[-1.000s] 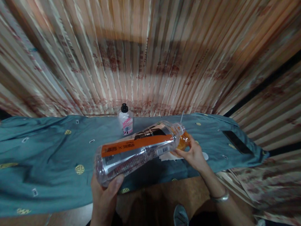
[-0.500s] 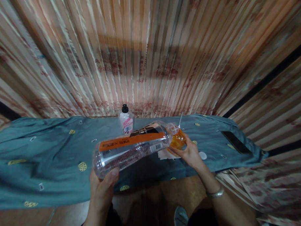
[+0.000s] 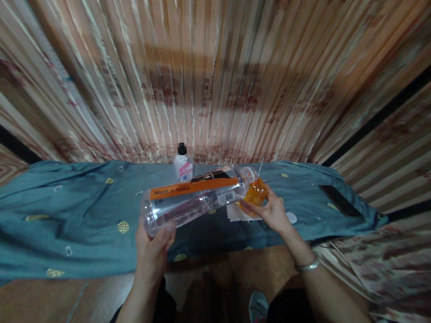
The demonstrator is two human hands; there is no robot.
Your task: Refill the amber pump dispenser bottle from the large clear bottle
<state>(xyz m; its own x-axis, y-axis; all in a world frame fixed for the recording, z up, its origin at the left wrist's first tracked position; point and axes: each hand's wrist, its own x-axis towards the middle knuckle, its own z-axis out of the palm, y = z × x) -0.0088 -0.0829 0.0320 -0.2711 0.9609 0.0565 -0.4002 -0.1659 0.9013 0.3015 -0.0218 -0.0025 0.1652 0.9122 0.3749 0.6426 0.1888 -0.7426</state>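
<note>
My left hand [image 3: 151,246] is wrapped round the base of a large clear plastic bottle [image 3: 196,203] with an orange and silver label. The bottle lies tilted, its neck pointing up and to the right. At the bottle's mouth, my right hand [image 3: 273,211] grips a small clear container of orange liquid [image 3: 256,192]. The mouth overlaps the container's top in view; I cannot tell whether they touch. A thin white stick [image 3: 261,165] rises behind the container. White tissue [image 3: 236,214] lies on the cloth below it, and a white round disc [image 3: 291,217] lies right of my right hand.
A clear bottle with a black cap and pink label [image 3: 183,167] stands at the back. A dark phone-like slab [image 3: 339,200] lies at the right. Green patterned cloth [image 3: 89,213] covers the surface, with a pleated curtain [image 3: 218,86] behind.
My left hand and the large bottle have shifted slightly up and to the right, and the bottle lies a little flatter. Both hands keep their holds. The whole view has moved a little.
</note>
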